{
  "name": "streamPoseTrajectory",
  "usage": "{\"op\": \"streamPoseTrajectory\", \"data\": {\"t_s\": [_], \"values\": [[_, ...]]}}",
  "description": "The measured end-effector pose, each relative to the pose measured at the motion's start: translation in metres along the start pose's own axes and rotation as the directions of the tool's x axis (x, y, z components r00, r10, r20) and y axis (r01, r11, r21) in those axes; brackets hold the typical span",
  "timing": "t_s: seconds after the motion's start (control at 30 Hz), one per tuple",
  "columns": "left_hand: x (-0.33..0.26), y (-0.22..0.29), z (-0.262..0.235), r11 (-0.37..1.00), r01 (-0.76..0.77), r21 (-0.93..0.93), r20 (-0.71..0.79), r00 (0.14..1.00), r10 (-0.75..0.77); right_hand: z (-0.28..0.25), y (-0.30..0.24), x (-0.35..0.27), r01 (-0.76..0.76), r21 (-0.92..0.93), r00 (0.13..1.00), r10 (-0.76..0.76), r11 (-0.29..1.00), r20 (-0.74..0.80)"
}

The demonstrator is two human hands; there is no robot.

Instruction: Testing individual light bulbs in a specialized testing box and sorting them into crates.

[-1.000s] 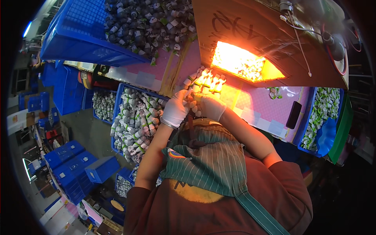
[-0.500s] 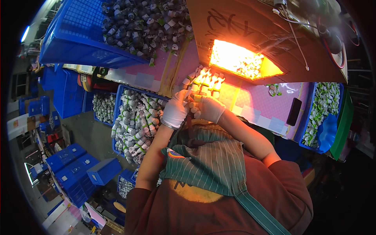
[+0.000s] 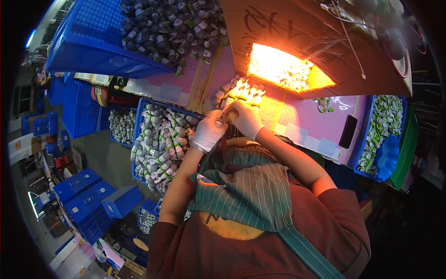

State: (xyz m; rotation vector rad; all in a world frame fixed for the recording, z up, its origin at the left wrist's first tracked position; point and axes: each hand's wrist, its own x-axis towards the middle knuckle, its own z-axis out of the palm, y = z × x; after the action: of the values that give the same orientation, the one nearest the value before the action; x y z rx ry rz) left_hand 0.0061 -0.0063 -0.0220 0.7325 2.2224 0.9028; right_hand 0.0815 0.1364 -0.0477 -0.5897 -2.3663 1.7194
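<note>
Here, the left hand (image 3: 208,133) and right hand (image 3: 247,121) are brought together, fingers partly curled; whether a piece is pinched cannot be told. Pieces (image 3: 253,96) are set just beyond the fingertips, before the box's (image 3: 371,60) glowing opening (image 3: 274,65), probably for light and short reach. Leftward, movement is bounded by the crate (image 3: 138,126); ahead, by the box. Rightward, more room is offered along the table (image 3: 289,112) toward the phone (image 3: 348,131).

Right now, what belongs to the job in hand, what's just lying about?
Seemingly in use: white-gloved left hand; white-gloved right hand; small pale cylindrical pieces beside them; brown cardboard box with glowing opening.

Seemingly lying about: black rectangular phone; stacked blue plastic crates.
</note>
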Motion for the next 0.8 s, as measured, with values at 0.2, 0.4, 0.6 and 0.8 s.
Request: {"op": "streamPoseTrajectory", "data": {"t_s": [0.2,0.4,0.6,0.8], "values": [[0.006,0.003,-0.001,0.971,0.159,-0.177,0.101,0.985,-0.142,0.006,-0.001,0.004,0.057,-0.164,0.998,-0.055,0.985,0.019],[0.011,-0.007,0.011,0.995,0.063,-0.074,0.063,0.996,-0.058,0.0,0.012,0.017,-0.037,0.044,0.998,0.035,0.998,0.047],[0.014,-0.001,0.022,0.968,-0.073,0.24,0.03,0.997,0.068,-0.009,0.028,0.01,-0.046,-0.156,0.988,0.067,0.987,0.136],[0.024,-0.002,0.024,0.984,-0.001,-0.179,0.017,1.0,0.004,-0.058,0.036,0.026,-0.309,0.033,0.914,0.287,0.95,0.287]]}}
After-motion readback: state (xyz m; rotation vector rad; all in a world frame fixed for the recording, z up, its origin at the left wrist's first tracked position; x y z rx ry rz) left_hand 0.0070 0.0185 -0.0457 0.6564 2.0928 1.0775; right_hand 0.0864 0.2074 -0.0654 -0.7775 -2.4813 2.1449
